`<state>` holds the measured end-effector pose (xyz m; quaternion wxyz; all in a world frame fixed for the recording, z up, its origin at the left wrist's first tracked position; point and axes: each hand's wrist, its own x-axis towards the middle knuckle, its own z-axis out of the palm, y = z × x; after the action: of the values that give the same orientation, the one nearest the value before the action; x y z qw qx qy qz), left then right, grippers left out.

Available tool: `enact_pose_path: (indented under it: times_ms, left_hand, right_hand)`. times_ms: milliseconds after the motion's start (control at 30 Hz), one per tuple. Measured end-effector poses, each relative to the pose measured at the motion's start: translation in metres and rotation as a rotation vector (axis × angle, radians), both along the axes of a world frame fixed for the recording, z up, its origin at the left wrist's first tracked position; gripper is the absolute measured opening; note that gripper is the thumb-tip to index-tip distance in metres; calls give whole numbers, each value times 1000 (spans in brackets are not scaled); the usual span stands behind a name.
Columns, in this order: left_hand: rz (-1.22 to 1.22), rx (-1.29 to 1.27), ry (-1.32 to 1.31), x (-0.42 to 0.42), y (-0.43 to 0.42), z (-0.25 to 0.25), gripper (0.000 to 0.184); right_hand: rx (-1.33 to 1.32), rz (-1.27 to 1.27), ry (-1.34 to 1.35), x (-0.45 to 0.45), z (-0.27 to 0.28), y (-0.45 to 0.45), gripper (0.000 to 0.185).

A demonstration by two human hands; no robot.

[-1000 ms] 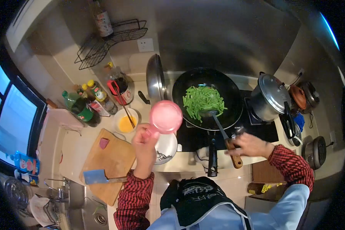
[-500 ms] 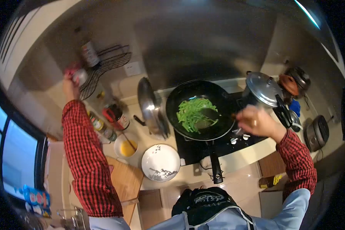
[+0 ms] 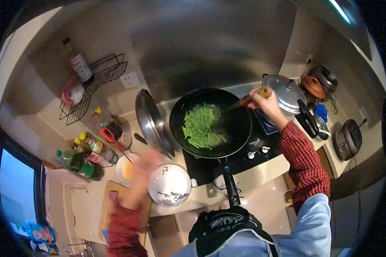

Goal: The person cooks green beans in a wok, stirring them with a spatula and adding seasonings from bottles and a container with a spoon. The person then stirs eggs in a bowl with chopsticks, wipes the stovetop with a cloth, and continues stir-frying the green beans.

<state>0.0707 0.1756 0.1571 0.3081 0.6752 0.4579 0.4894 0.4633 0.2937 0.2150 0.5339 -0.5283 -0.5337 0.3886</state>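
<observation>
My right hand (image 3: pixel 268 105) is wrapped round the wooden handle of a spatula (image 3: pixel 246 100), whose far end reaches into the black wok (image 3: pixel 237 135). Cut green beans (image 3: pixel 201 126) lie in the wok, mostly in its left half. My left hand (image 3: pixel 146 167) is smeared by motion, so its fingers cannot be made out. It passes over the counter between a white bowl (image 3: pixel 121 171) of yellow liquid, probably beaten egg, and a white plate (image 3: pixel 169 184) with a dark pattern. On the wire rack (image 3: pixel 103 77) rests a small pink-and-white container (image 3: pixel 73 93).
A large lid (image 3: pixel 152 122) stands on edge left of the wok. Several bottles (image 3: pixel 83 165) crowd the left counter near a cutting board (image 3: pixel 111 195). Right of the wok is a pressure cooker (image 3: pixel 283 92); the wok handle (image 3: pixel 230 188) juts toward me.
My left hand has left the pink-and-white container at the rack and come down to the plate. My right hand has moved up with the spatula, and the view has shifted.
</observation>
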Motion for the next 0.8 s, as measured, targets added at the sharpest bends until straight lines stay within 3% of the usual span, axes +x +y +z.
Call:
enact_pose_path:
  times_ms: [33, 67, 100, 133, 200, 233, 300, 333, 400, 467, 533, 600, 733, 800]
  left_hand:
    - [-226, -240, 42, 24, -25, -37, 17]
    - [-305, -511, -176, 61, -48, -62, 23]
    - [-457, -558, -448, 91, -68, -88, 30]
    - [-434, -824, -350, 116, -82, -81, 34]
    - [-667, -1181, -745, 156, -92, -130, 31]
    - [-660, -1179, -755, 172, -96, -129, 31]
    - [-675, -1135, -1027, 194, -105, -123, 26]
    - [-668, -1130, -1038, 200, -109, -118, 26]
    - [-330, -1081, -640, 207, -115, -101, 22]
    - [-294, -1035, -705, 210, -118, -97, 20]
    - [-266, -1015, -747, 212, -121, -97, 19]
    - [-248, -981, -707, 211, -122, -83, 19]
    - [-245, -961, -679, 212, -125, -79, 19]
    - [-253, -963, -684, 210, -122, -76, 19]
  right_hand:
    - [6, 15, -45, 0, 8, -3, 15]
    - [20, 33, -95, 1, 21, -3, 14]
    - [35, 36, -295, 8, 29, -1, 14]
    - [52, -10, -596, 15, 33, 8, 15]
    - [159, -112, -775, 12, 42, 13, 24]
    - [160, -101, -779, 13, 37, 23, 24]
    - [152, -55, -551, 15, 4, 52, 22]
    - [139, 88, -369, 12, -15, 64, 21]
    - [176, 294, -322, -12, -28, 56, 18]
    - [631, 573, -680, -32, -12, 28, 18]
    - [617, 851, -811, -42, 7, -4, 20]
    - [568, 960, -912, -40, 37, -35, 18]
    - [527, 984, -1007, -30, 108, -93, 17]
    - [513, 987, -1001, -28, 115, -101, 17]
